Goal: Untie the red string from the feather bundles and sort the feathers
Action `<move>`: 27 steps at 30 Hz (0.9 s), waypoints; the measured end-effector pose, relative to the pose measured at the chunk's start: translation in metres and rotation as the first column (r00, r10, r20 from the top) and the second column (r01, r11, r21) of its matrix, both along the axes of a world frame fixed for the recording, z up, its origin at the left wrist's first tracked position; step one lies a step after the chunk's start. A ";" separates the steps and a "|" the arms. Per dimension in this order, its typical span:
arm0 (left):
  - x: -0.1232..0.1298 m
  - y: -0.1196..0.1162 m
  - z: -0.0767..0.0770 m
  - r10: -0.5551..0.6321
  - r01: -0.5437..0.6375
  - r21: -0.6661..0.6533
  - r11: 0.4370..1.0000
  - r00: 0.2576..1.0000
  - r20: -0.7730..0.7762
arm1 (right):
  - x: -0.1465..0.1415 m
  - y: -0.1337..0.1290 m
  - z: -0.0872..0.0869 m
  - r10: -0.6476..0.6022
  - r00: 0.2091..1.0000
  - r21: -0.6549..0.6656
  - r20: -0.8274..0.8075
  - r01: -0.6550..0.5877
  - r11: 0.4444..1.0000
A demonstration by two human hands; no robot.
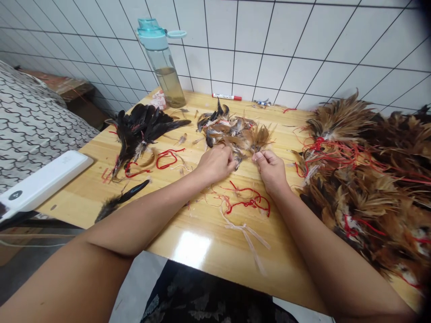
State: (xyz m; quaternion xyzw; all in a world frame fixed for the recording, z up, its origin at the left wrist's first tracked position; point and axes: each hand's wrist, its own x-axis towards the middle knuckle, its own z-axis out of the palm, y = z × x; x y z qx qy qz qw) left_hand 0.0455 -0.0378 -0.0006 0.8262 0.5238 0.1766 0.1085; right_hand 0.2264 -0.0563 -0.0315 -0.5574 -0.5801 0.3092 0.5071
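My right hand (271,168) pinches a small bunch of brown feathers (261,135) by its base, tips pointing up and away. Just left of it, my left hand (217,163) is closed with curled fingers, knuckles up, at the near edge of a pile of loose mixed feathers (229,128). Its fingertips are turned away, so what they hold, if anything, is hidden. Red string pieces (251,202) and a pale ribbon (245,229) lie on the wooden table (208,237) below my hands.
Black feathers (138,128) lie at the left, with a single dark feather (123,197) nearer. Tied brown feather bundles (367,197) crowd the right side. A water bottle (164,67), a red marker (227,97) and a white device (47,179) stand or lie around the edges. A tiled wall (256,45) closes the back.
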 end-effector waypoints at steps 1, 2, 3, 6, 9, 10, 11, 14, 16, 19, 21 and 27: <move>-0.001 0.001 0.000 -0.005 0.005 -0.017 1.000 1.000 0.002 | -0.001 0.000 0.001 -0.017 1.000 0.005 -0.011 0.017 1.000; -0.002 0.003 0.001 -0.009 0.010 -0.039 0.999 1.000 0.008 | -0.001 -0.001 0.001 -0.032 0.999 0.010 -0.020 0.032 0.999; -0.004 0.005 0.002 -0.014 0.015 -0.062 0.998 1.000 0.020 | -0.002 -0.001 0.002 -0.041 0.999 0.013 -0.025 0.042 0.999; -0.010 0.010 0.006 -0.022 0.032 -0.078 0.996 0.992 0.127 | -0.002 -0.001 0.002 -0.047 0.999 0.015 -0.013 0.047 0.999; -0.013 0.013 0.011 -0.039 0.071 -0.074 0.995 0.933 0.359 | -0.002 -0.001 0.001 -0.048 0.999 0.016 -0.006 0.048 0.999; -0.013 0.013 0.013 -0.038 0.090 -0.097 0.991 0.897 0.441 | -0.002 -0.001 0.001 -0.049 0.999 0.020 -0.008 0.049 0.999; -0.013 0.013 0.014 -0.028 0.112 -0.132 0.985 0.857 0.514 | -0.002 -0.001 0.001 -0.048 0.999 0.023 -0.010 0.048 0.999; -0.010 0.011 0.018 0.051 0.174 -0.261 0.950 0.735 0.676 | -0.003 0.000 0.000 -0.045 0.999 0.030 -0.019 0.045 0.999; -0.007 0.008 0.018 0.109 0.226 -0.332 0.916 0.655 0.748 | -0.003 0.000 0.000 -0.041 0.999 0.032 -0.025 0.042 0.999; -0.003 0.004 0.018 0.172 0.306 -0.392 0.868 0.555 0.814 | -0.005 -0.001 0.001 -0.035 0.999 0.040 -0.039 0.036 0.999; 0.000 0.001 0.017 0.199 0.332 -0.418 0.846 0.530 0.824 | -0.007 -0.003 0.001 -0.020 0.999 0.048 -0.047 0.023 0.999; 0.005 -0.004 0.012 0.217 0.413 -0.448 0.793 0.494 0.842 | -0.013 -0.007 0.001 0.030 0.997 0.035 -0.070 -0.028 0.999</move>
